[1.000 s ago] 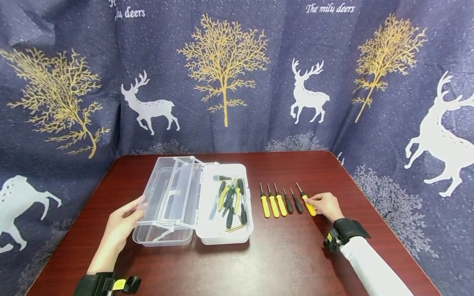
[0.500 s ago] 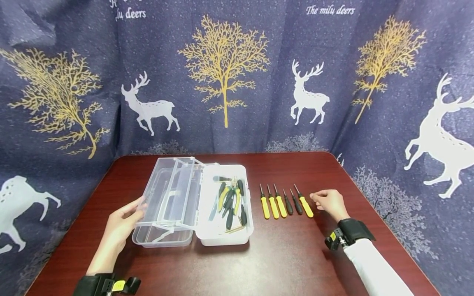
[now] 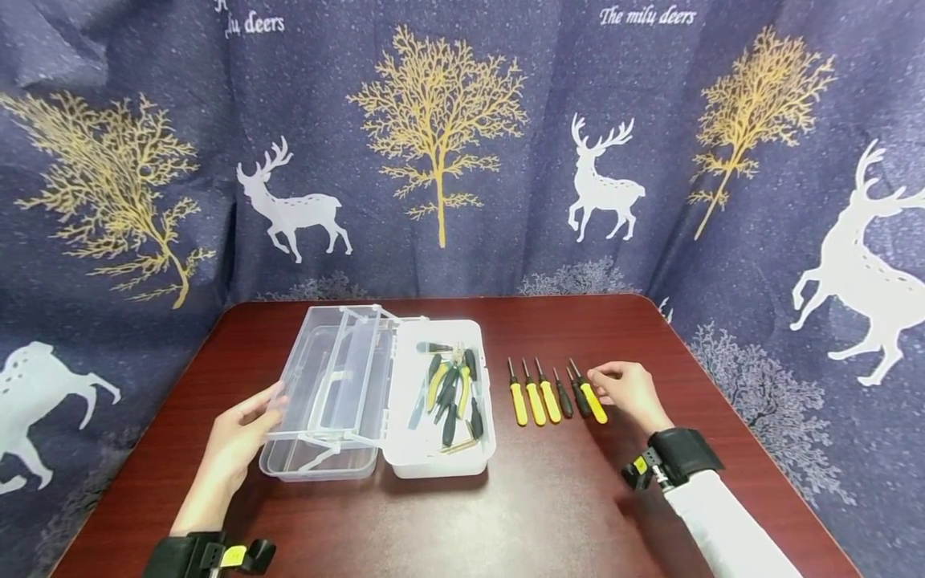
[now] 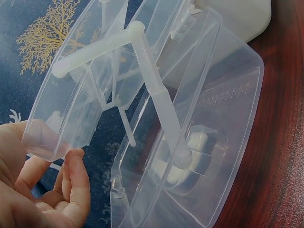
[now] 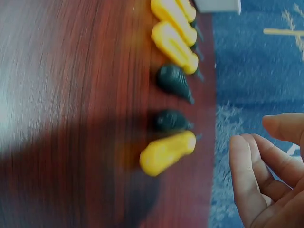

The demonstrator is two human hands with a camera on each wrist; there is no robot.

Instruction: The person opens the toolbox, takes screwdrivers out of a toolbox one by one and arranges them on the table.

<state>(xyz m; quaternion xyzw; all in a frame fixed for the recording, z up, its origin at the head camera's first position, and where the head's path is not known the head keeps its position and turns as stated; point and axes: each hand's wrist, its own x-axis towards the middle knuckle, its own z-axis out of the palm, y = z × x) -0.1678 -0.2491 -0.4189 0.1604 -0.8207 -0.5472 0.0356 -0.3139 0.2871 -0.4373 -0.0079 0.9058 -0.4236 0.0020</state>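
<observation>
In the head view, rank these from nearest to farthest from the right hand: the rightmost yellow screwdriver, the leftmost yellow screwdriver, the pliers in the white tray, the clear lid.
From the right hand:
1. Rightmost yellow screwdriver, right beside the fingertips.
2. Leftmost yellow screwdriver, at the row's far end.
3. Pliers, inside the white tray, further left.
4. Clear lid, farthest left, by the left hand.

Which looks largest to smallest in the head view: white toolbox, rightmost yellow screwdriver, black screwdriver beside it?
1. White toolbox, far the largest.
2. Rightmost yellow screwdriver.
3. Black screwdriver, slightly shorter; the difference is small.
</observation>
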